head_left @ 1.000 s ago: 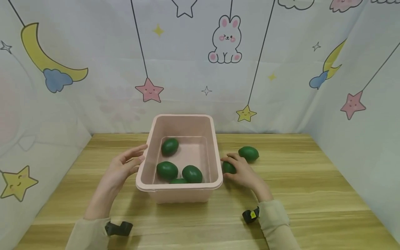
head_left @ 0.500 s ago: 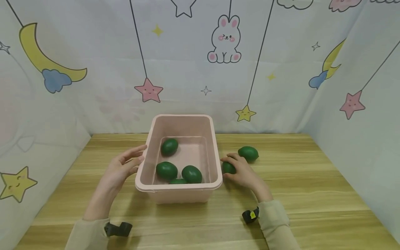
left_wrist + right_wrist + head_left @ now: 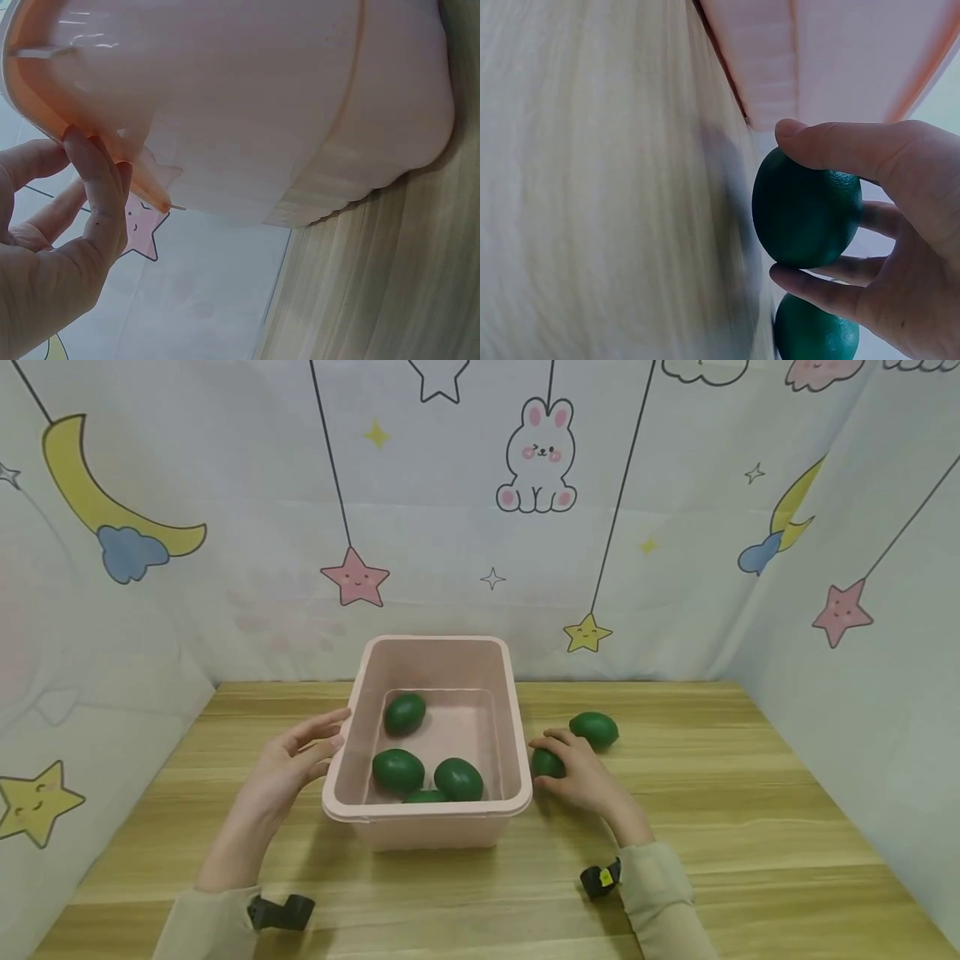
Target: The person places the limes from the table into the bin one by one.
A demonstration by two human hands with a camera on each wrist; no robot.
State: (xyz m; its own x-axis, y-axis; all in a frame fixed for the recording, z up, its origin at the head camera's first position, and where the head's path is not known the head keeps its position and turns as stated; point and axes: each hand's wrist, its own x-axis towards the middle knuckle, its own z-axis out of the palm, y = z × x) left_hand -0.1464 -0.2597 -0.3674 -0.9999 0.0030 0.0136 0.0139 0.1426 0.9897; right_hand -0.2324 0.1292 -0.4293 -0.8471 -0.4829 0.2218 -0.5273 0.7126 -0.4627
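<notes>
A pink plastic bin (image 3: pixel 429 833) stands on the table with several dark green limes (image 3: pixel 405 714) inside. At its left rim is my left hand (image 3: pixel 292 764); the fingertips touch the outside of the rim, fingers loosely bent, as the left wrist view also shows on the bin (image 3: pixel 247 97). To the right of the bin my right hand (image 3: pixel 581 772) grips another lime (image 3: pixel 548 763). In the right wrist view, thumb and fingers sit on opposite sides of that lime (image 3: pixel 806 210), which is close to the tabletop. One lime near the bin's front wall is partly hidden.
One more lime (image 3: pixel 595 730) lies on the wooden table (image 3: pixel 720 793) just behind my right hand. A printed cloth (image 3: pixel 442 510) with stars, moons and a rabbit hangs along the back and both sides.
</notes>
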